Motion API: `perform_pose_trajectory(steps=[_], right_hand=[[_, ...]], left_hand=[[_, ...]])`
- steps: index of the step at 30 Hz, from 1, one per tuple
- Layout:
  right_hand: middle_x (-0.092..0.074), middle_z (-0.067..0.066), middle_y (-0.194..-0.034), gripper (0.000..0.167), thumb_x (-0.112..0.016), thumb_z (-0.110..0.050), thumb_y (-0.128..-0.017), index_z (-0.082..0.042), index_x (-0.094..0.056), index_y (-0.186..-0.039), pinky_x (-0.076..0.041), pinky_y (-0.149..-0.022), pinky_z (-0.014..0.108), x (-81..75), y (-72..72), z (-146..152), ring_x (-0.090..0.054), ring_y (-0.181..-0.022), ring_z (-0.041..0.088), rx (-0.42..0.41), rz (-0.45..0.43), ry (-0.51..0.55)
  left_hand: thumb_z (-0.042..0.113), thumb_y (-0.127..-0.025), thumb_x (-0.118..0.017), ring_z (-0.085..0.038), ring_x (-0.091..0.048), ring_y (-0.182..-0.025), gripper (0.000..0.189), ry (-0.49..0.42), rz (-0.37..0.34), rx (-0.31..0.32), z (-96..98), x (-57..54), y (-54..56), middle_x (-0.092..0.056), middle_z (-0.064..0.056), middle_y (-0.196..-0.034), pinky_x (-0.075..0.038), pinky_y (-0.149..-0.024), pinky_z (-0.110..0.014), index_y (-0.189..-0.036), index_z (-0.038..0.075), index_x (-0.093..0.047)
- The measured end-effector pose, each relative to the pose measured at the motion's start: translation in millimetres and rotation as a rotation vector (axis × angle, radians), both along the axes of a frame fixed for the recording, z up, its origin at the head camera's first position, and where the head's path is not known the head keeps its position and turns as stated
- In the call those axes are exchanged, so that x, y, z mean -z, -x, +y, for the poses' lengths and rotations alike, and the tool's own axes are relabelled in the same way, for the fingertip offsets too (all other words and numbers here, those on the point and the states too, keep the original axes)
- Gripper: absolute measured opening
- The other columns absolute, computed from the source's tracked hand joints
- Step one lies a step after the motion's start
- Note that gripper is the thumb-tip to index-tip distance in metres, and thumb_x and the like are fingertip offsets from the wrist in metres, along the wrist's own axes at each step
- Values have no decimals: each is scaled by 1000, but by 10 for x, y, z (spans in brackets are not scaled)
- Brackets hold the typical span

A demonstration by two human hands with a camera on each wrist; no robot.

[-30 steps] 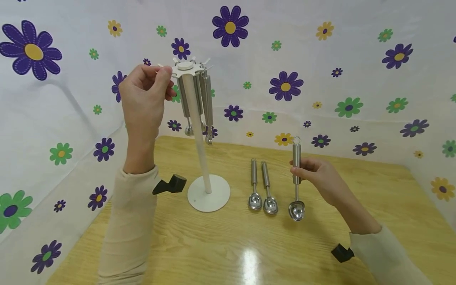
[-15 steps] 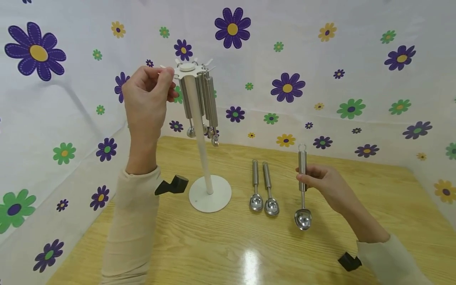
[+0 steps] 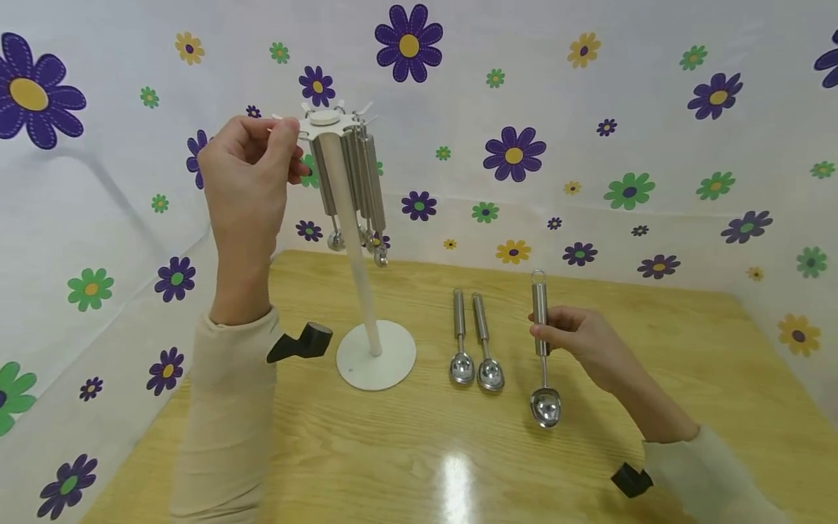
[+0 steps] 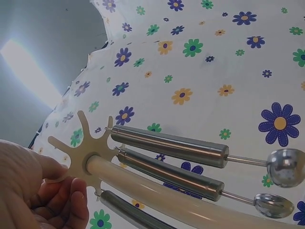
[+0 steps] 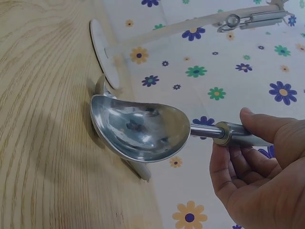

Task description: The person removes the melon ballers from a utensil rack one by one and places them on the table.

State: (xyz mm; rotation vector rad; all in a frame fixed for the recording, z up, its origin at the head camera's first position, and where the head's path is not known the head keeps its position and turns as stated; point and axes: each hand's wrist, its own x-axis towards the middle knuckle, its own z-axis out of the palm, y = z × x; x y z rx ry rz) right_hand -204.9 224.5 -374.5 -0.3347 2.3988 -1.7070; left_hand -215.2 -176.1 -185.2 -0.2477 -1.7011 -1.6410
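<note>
My left hand (image 3: 245, 171) pinches one arm of the white top of an upright utensil stand (image 3: 332, 156) between thumb and fingers. Several metal utensils with round bowls (image 4: 274, 205) hang from that top by their handle ends. My right hand (image 3: 585, 342) grips the handle of a steel ice cream scoop (image 3: 545, 407), held upright above the table with its bowl down and ring end up. In the right wrist view, the hollow of the scoop's bowl (image 5: 138, 129) faces the camera. Two more scoops, one on the left (image 3: 461, 367) and one beside it (image 3: 490, 373), lie on the table between stand and right hand.
The stand's round white base (image 3: 376, 371) rests on the wooden table (image 3: 366, 451). A white cloth with printed flowers (image 3: 432, 87) hangs behind the table and along its left side. Black mounts sit at both cuffs.
My right hand has brought the scoop slightly lower and nearer to me. My left hand keeps its pinch on the stand's top. The head view has shifted a little.
</note>
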Motion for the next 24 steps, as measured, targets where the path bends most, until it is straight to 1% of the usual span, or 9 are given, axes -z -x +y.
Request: perform_pose_trajectory(steps=[6,10,13,17,19,22,24], right_hand=[[-71,2,-104,39,-69,-19,-101,11,-63,-126,-57,-85,32,60,70,-50,-64,-92,18,1,-10,20],[-70,3,-103,38,-69,-18,-101,12,-63,-124,-57,-85,33,100,132,-72,-65,-90,18,-1,-26,37],[-69,3,-101,38,-69,-18,-101,12,-62,-125,-57,-87,34,134,197,-94,-66,-90,19,-12,-37,38],[-70,2,-99,41,-68,-21,-102,12,-61,-126,-55,-91,34,172,296,-107,-68,-90,21,-6,-36,7],[-70,4,-100,43,-68,-22,-102,12,-61,-127,-53,-92,35,192,348,-109,-69,-91,22,-2,-39,-12],[-70,9,-105,46,-68,-24,-103,12,-60,-130,-51,-96,38,218,427,-115,-69,-92,22,-6,-57,-48],[-69,14,-110,49,-67,-26,-103,12,-59,-132,-50,-98,41,231,491,-125,-68,-93,22,-11,-67,-65]], left_hand=[[19,-101,-68,-15,-63,-65,11,68,20,-57,8,6,9,-67,-2,-81,-57,-70,-20,-100,8,-71],[19,-102,-67,-14,-63,-65,16,89,12,-72,11,-4,12,-67,0,-82,-57,-70,-19,-104,4,-71],[19,-102,-67,-14,-62,-65,19,106,29,-74,4,-12,10,-67,0,-81,-57,-70,-20,-105,1,-72],[20,-102,-67,-13,-62,-65,20,129,48,-78,1,-29,14,-66,0,-81,-57,-70,-22,-104,1,-72],[21,-102,-67,-13,-62,-65,19,126,32,-80,-2,-31,11,-66,0,-82,-56,-70,-21,-104,2,-72],[21,-102,-67,-13,-61,-65,19,126,33,-84,-12,-18,5,-66,0,-82,-56,-69,-22,-103,2,-72],[20,-102,-67,-14,-61,-65,18,121,53,-87,-22,-6,3,-66,1,-81,-56,-68,-22,-101,2,-72]])
